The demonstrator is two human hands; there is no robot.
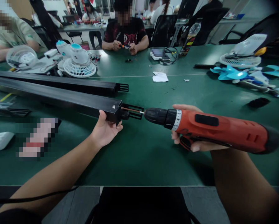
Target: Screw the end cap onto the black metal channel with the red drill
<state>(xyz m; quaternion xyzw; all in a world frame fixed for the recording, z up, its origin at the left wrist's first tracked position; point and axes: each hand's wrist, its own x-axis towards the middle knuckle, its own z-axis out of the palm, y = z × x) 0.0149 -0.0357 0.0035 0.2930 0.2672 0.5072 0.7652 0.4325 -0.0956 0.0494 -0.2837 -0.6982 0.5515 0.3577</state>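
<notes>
My right hand is wrapped round the grip of a red and black cordless drill, its chuck pointing left. A long thin bit runs from the chuck to the end of a long black bar; whether it sits in a screw I cannot make out. Under that end, my left hand grips the bar with the thumb on its near side. Slotted black tabs and a small black knob stick out of the bar's end. Just behind lies a second black bar with a similar slotted end.
White fan parts stand at the back left. Blue fan blades and more fan pieces lie at right. A bottle, a coiled cable and torn paper are farther back. Opposite sits a person handling small parts.
</notes>
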